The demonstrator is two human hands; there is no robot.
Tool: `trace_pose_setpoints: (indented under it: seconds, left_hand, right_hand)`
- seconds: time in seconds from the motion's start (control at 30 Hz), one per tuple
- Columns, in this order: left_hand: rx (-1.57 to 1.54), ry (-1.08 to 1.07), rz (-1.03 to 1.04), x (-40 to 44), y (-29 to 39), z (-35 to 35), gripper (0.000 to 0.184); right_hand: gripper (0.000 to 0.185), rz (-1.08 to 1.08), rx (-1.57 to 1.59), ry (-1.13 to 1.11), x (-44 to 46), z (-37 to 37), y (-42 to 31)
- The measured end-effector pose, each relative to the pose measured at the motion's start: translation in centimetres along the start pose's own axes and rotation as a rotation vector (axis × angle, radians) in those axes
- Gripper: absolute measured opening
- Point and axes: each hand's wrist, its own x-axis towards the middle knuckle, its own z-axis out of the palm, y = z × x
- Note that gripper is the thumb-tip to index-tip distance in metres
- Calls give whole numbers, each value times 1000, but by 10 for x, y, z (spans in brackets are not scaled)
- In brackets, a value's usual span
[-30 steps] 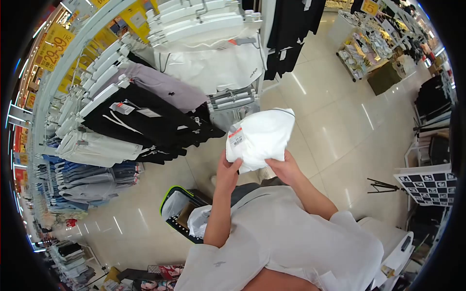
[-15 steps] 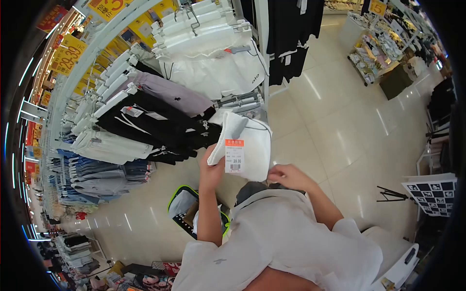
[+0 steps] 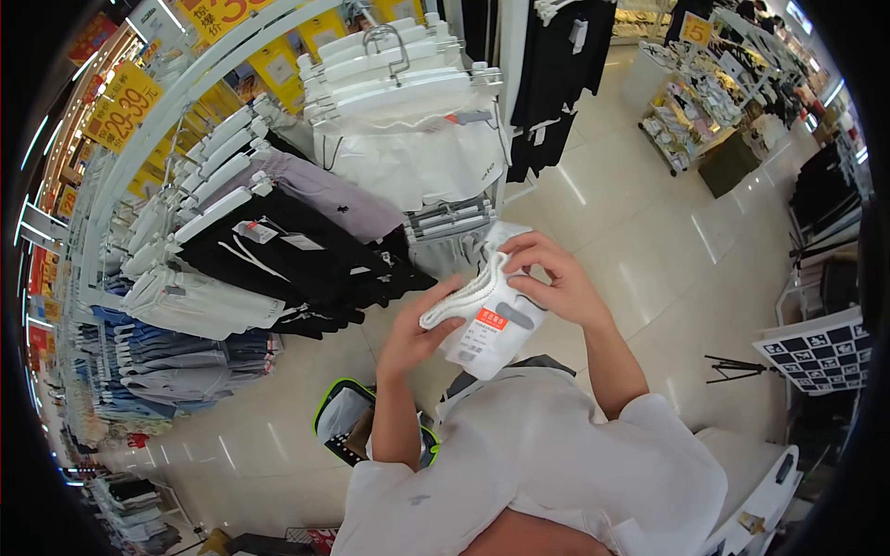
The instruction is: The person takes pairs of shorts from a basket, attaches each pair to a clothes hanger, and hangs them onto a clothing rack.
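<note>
Folded white shorts (image 3: pixel 506 347) are held in front of my chest, their ribbed elastic waistband (image 3: pixel 471 296) facing up and to the left. My left hand (image 3: pixel 419 328) grips the left end of the waistband, with the thumb over the front. Closed on the waistband's upper right end is my right hand (image 3: pixel 549 276), its fingers bent over the edge. A price label (image 3: pixel 483 334) with an orange top hangs on the front. Beside it sits a grey security tag (image 3: pixel 516 316).
A rack holds white shorts (image 3: pixel 408 162) on hangers, black shorts (image 3: pixel 269 246) and lilac shorts (image 3: pixel 324 199). Blue garments (image 3: pixel 181 357) hang lower left. On the floor stands a green-rimmed basket (image 3: pixel 343 422) with things inside. A display cart (image 3: pixel 691 125) and a checkered board (image 3: pixel 820 352) are on the right.
My right hand has risen from near my waist and taken hold of the waistband. The shorts have tilted, turning the waistband upward. The view has shifted slightly.
</note>
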Motion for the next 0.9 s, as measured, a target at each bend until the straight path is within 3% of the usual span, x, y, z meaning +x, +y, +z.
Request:
trace_pose_setpoints:
  seconds: [0.13, 0.2, 0.43, 0.5, 0.6, 0.67, 0.73, 0.8, 0.9]
  left_hand:
    - [-25, 179, -15, -7, -21, -13, 48]
    - [-7, 218, -13, -10, -30, -22, 49]
    - [358, 233, 78, -8, -42, -50, 37]
    - [622, 247, 145, -8, -39, -53, 27]
    - [686, 291, 282, -11, -40, -53, 27]
    - [695, 242, 345, -10, -40, -60, 24]
    - [529, 44, 291, -12, -49, -65, 23]
    - [565, 87, 306, -11, -43, -69, 23]
    - [600, -9, 198, -23, -60, -73, 33]
  right_hand:
    - [24, 199, 260, 11, 5, 18, 6]
    - [19, 177, 164, -83, 9, 27, 12]
    - [13, 213, -132, -5, 20, 45, -2]
    - [12, 34, -270, -52, 24, 47, -10]
    - [12, -103, -430, -28, 32, 53, -20]
    - [11, -128, -464, 3, 33, 53, -19]
    - [11, -153, -497, 22, 33, 52, -21]
    - [12, -138, -512, 54, 34, 51, -22]
    - [15, -86, -459, 177, 32, 46, -25]
